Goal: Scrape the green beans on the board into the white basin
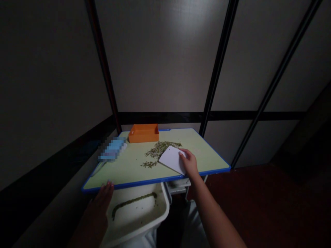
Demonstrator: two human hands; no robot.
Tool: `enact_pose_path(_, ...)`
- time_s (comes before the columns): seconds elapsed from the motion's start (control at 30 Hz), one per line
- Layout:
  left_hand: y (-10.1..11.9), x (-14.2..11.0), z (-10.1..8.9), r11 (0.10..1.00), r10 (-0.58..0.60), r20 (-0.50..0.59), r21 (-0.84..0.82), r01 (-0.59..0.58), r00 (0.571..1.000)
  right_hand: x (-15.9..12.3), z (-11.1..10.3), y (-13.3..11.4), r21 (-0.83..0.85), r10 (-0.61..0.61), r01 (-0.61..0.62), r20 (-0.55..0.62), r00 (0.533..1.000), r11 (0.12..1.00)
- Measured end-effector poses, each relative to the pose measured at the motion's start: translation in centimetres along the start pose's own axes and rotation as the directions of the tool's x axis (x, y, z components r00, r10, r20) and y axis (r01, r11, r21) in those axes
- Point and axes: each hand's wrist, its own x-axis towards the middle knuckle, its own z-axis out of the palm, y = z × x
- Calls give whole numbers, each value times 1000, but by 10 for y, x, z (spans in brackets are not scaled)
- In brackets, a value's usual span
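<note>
My right hand (189, 162) grips a thin white scraper (172, 159), a flat piece with a small hole near its upper corner. It is tilted over the pale yellow-green tabletop (204, 151), beside a scattered patch of small greenish-brown grains (160, 148). A smaller cluster of the grains lies just left of the scraper. My left hand (102, 198) is at the table's near left edge with its fingers stretched out, holding nothing. Below that edge stands a white tub (165, 206), with a line of similar grains along its inside and a few loose ones.
An orange open tray (143, 137) sits at the back left of the table. Along the left edge is a blue item (113, 148), blurred by pixels. The table has a blue rim (155, 180), and panelled walls (160, 69) stand behind and to the left.
</note>
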Motion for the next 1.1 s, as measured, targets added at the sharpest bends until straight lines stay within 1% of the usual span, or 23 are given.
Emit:
enact_pose_path(0.07,1,0,-3,999,-7,27,46,6,1000,-1,-1,0,4,-17,17,-1,1000,1000)
enact_pose_path(0.17,5,-1,-9,994,-16,41,107,12,999,-1,-1,1,-18,-42,42,0,999,999)
enact_pose_path(0.33,14,-1,-19,977,-62,78,208,44,995,-3,-1,1,-46,-38,39,17,999,998)
enact_pose_path(0.4,14,-2,-18,970,-59,77,242,39,995,-3,-1,0,-40,-40,41,21,999,998)
enact_pose_path(0.43,14,-2,-16,966,-49,59,255,32,997,-4,0,0,-35,-39,40,25,999,999)
enact_pose_path(0.5,10,-4,-10,962,-24,23,272,17,999,-4,0,0,-16,-33,34,41,999,999)
enact_pose_path(0.57,4,-5,-2,957,-43,-3,287,42,999,-5,1,1,25,-34,33,36,999,999)
enact_pose_path(0.6,1,-5,1,958,-34,-9,285,35,999,-5,1,2,60,-35,34,1,999,998)
enact_pose_path(0.63,-2,-4,4,959,-22,-12,283,24,1000,-4,1,3,102,-30,36,-60,998,994)
enact_pose_path(0.67,-3,-4,6,958,-30,-14,285,32,999,-4,1,4,142,-17,38,-146,989,989)
enact_pose_path(0.73,-4,-3,7,957,-53,6,287,49,999,-2,1,7,189,25,41,-334,942,981)
enact_pose_path(0.77,-4,-2,6,956,-64,16,287,57,998,-1,1,7,191,40,41,-403,914,981)
enact_pose_path(0.8,-3,-2,5,957,-66,22,286,57,998,0,1,8,184,47,39,-438,898,982)
enact_pose_path(0.83,-1,-1,3,958,-61,23,281,52,998,0,1,7,177,46,35,-435,899,984)
enact_pose_path(0.87,0,-1,2,960,-52,18,276,45,998,0,1,6,175,40,32,-395,918,984)
enact_pose_path(0.9,1,-1,0,962,-39,13,270,34,999,0,1,4,178,31,30,-328,944,984)
enact_pose_path(0.97,2,-1,-2,965,-22,4,263,20,1000,-3,1,-2,205,22,15,-175,984,979)
enact_pose_path(1.0,2,-2,-2,966,-14,1,260,14,1000,-4,0,-4,226,30,-9,-91,995,974)
enact_pose_path(1.03,1,-2,-2,967,-9,-1,253,9,1000,-6,0,-7,247,42,-41,0,999,968)
enact_pose_path(1.1,-2,-2,0,975,-1,-6,222,2,1000,-8,-1,-9,270,61,-108,175,983,957)
